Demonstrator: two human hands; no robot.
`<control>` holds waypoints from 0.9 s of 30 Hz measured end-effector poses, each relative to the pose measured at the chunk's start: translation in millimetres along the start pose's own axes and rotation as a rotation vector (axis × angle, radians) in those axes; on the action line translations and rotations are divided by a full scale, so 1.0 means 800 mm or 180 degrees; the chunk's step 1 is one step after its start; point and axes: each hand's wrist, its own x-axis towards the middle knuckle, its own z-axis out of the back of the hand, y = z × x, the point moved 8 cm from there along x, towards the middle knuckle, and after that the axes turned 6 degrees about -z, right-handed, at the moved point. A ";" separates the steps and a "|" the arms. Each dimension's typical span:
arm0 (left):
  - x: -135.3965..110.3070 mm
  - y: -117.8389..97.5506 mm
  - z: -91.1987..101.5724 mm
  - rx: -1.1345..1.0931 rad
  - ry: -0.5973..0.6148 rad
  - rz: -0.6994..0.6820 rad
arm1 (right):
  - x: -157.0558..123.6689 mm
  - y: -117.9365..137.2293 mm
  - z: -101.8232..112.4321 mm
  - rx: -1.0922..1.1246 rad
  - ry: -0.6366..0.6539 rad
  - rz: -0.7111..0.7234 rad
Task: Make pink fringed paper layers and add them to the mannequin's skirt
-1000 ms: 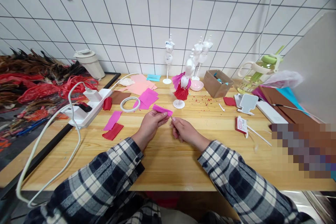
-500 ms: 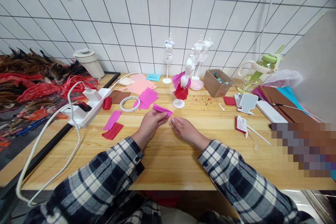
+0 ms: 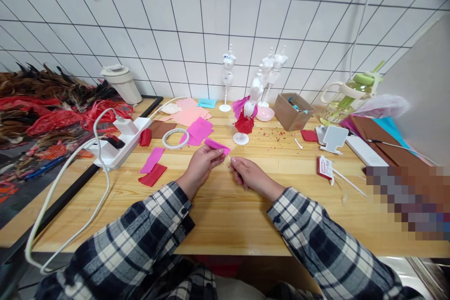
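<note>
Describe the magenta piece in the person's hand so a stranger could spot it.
Find the wooden table, then the left hand near its middle. In that hand's fingers is the magenta piece, showing as a narrow strip. It is held, while the magenta sheets lie on the table.

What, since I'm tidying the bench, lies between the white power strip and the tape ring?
In the head view, a red piece and, slightly farther back, a brown sheet lie between the power strip and tape ring.

No text is readable (label (image 3: 325,167) too small).
</note>
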 end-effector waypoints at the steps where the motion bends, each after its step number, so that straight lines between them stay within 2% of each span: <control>1: 0.000 0.000 0.000 0.0016 0.0020 0.0021 | -0.001 0.001 0.000 -0.0007 -0.0004 -0.0009; 10: 0.002 0.000 -0.002 0.0055 0.0236 0.0083 | -0.004 0.002 0.003 0.0071 0.0025 -0.0054; 27: 0.003 0.002 -0.002 0.0162 0.0394 0.0091 | -0.005 0.005 0.000 0.0134 0.0132 -0.0050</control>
